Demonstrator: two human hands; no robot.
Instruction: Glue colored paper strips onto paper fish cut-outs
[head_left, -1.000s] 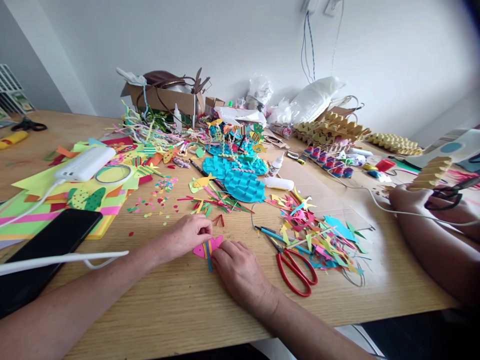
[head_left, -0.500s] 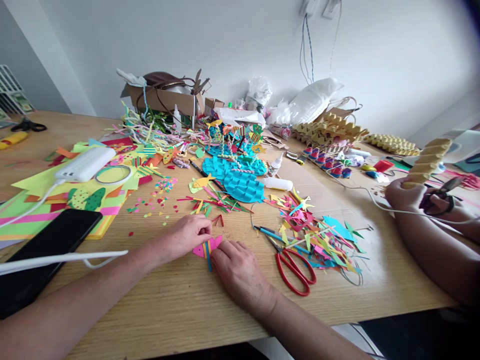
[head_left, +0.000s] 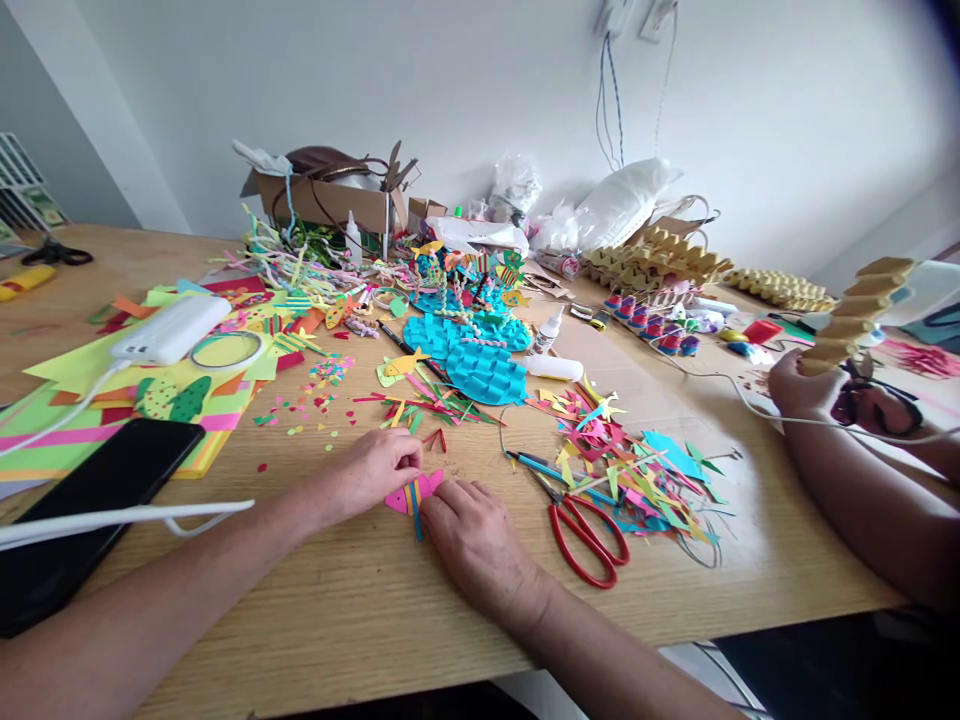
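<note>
A pink paper fish (head_left: pixel 396 500) lies on the wooden table between my hands, crossed by a blue paper strip (head_left: pixel 416 520) and an orange one. The blue strip's lower end sticks out past the fish's edge. My left hand (head_left: pixel 379 465) is closed, its curled fingers and thumb at the fish's upper edge; exactly what they pinch is hidden. My right hand (head_left: pixel 480 545) is closed at the tail side, its fingers bent down onto the fish and strips. Red-handled scissors (head_left: pixel 589 540) lie to the right. Small red paper strips (head_left: pixel 435 440) lie just beyond the fish.
At right a co-worker's hands hold a strip of egg carton (head_left: pixel 855 310) and dark scissors (head_left: pixel 885 405). Paper scraps (head_left: pixel 637 480) lie near the red scissors. A blue scaly craft piece (head_left: pixel 487 372) stands centrally. A phone (head_left: pixel 97 500) and a white power bank (head_left: pixel 172 328) are at left.
My hands and the pink fish stay practically where they were. At right, the co-worker's egg carton strip has tilted and the dark scissors have turned.
</note>
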